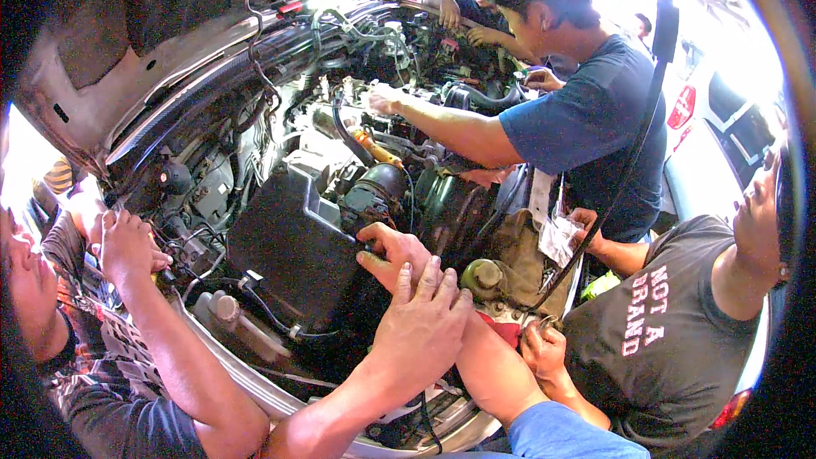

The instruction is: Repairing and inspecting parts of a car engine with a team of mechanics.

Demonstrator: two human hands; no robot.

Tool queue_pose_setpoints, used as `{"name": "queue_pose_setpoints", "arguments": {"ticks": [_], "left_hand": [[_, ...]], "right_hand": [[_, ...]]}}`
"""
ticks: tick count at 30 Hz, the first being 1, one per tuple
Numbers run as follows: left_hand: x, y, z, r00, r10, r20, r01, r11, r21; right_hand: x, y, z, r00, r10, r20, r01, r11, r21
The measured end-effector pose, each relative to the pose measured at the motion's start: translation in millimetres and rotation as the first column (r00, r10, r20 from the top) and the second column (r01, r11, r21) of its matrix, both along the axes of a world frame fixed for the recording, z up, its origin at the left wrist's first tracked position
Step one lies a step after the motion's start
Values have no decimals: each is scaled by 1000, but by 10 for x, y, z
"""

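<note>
A large black plastic box (285, 255), which looks like an air filter housing, fills the near middle of the engine bay. My right hand (393, 253) has its thumb and fingers curled round the right edge of this box. Across my right wrist lies my left hand (425, 310), fingers stretched out and holding nothing. Just beyond my right hand is a round black intake part (381, 187). An orange-yellow object (378, 147) rests on the engine behind it. What my right fingertips touch under the box's edge is hidden.
A co-worker in a blue shirt (586, 119) reaches over the engine. Another co-worker's hands (127, 246) work at the left. A person in a dark shirt (671, 323) has a hand near a red item (503, 329). The raised hood (102, 59) overhangs the far left; a greenish round reservoir (484, 277) stands right.
</note>
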State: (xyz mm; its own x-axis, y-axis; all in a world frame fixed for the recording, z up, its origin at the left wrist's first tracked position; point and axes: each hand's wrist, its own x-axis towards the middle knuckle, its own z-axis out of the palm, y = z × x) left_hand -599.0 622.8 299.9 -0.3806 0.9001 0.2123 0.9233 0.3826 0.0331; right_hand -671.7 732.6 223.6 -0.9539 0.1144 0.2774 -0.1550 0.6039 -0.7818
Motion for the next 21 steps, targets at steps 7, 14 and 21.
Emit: {"name": "queue_pose_setpoints", "arguments": {"ticks": [7, 14, 21], "left_hand": [[-2, -1, 20, 1000, -2, 17, 2, 1000, 2], [3, -3, 19, 1000, -1, 23, 0, 1000, 17], [1, 3, 6, 1000, 5, 22, -5, 1000, 25]], "right_hand": [[-18, 0, -22, 1000, -15, -1, 15, 1000, 18], [-5, 3, 1, 1000, -9, 17, 8, 1000, 14], [10, 5, 33, 999, -2, 36, 2, 1000, 6]]}}
